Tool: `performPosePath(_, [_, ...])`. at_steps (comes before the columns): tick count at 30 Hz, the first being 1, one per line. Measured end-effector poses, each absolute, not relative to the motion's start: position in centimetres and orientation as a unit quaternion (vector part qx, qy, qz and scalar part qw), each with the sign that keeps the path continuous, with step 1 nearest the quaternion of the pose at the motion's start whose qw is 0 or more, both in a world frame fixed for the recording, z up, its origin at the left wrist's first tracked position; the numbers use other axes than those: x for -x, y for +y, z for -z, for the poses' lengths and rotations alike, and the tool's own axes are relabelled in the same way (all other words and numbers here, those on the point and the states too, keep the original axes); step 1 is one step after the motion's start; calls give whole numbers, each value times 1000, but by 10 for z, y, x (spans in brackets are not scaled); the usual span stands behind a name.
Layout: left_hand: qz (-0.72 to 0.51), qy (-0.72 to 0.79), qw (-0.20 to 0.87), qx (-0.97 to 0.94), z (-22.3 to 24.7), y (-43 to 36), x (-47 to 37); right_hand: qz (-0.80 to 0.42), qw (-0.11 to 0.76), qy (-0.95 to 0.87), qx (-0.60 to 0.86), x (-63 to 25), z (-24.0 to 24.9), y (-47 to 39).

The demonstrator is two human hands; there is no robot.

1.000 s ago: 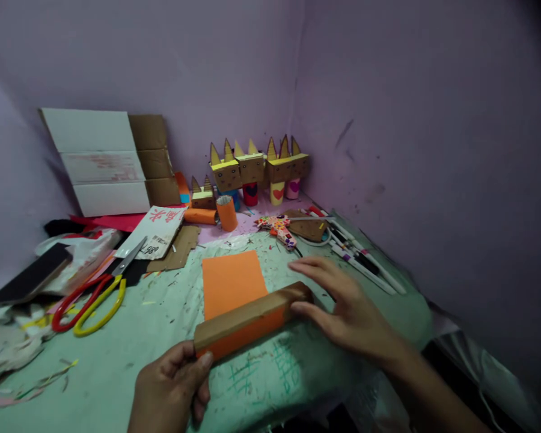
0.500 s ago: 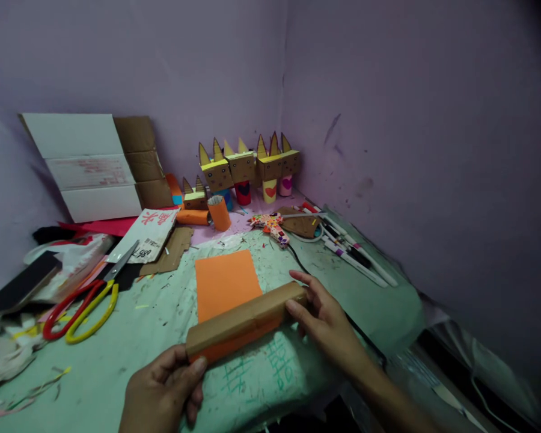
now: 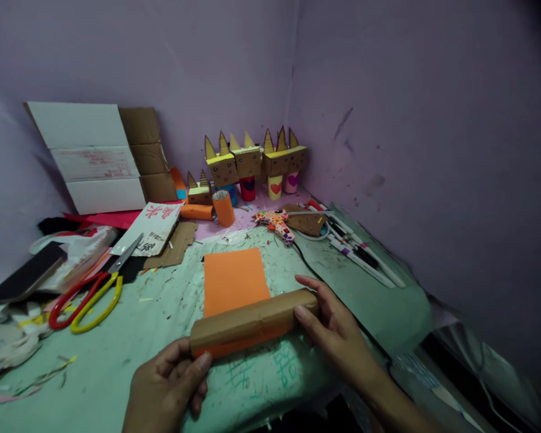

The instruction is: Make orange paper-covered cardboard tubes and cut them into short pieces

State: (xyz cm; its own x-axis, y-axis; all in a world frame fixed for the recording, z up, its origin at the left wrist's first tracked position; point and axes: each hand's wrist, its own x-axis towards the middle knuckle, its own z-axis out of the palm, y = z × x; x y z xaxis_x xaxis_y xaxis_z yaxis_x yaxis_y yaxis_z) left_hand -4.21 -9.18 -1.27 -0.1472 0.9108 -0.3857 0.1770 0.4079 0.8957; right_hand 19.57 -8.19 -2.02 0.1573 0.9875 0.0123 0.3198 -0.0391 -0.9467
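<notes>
A brown cardboard tube [image 3: 252,317] lies crosswise between my two hands, tilted up a little to the right. An orange strip shows along its near lower side. My left hand [image 3: 169,382] pinches the tube's left end between thumb and fingers. At the right end, my right hand [image 3: 331,319] grips it with the thumb on the near side and fingers behind. Just beyond the tube, a sheet of orange paper [image 3: 235,279] lies flat on the table, its near edge hidden by the tube.
Red-and-yellow scissors [image 3: 97,300] lie at left beside a printed cardboard piece [image 3: 151,228]. A patterned glue gun [image 3: 277,224] rests behind, its cord running right. Markers [image 3: 360,255] lie at right. Cardboard figures [image 3: 247,162] with pointed ears and an orange roll [image 3: 224,208] stand near the wall.
The view has shifted slightly, so things sit a little farther right. Both hands keep their hold on the tube, which looks turned slightly, with less orange showing.
</notes>
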Motion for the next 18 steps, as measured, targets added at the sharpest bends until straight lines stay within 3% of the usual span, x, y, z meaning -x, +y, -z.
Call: performPosePath(18, [-374, 678, 475, -418, 2, -94, 33, -339, 474, -525, 620, -192, 21, -91])
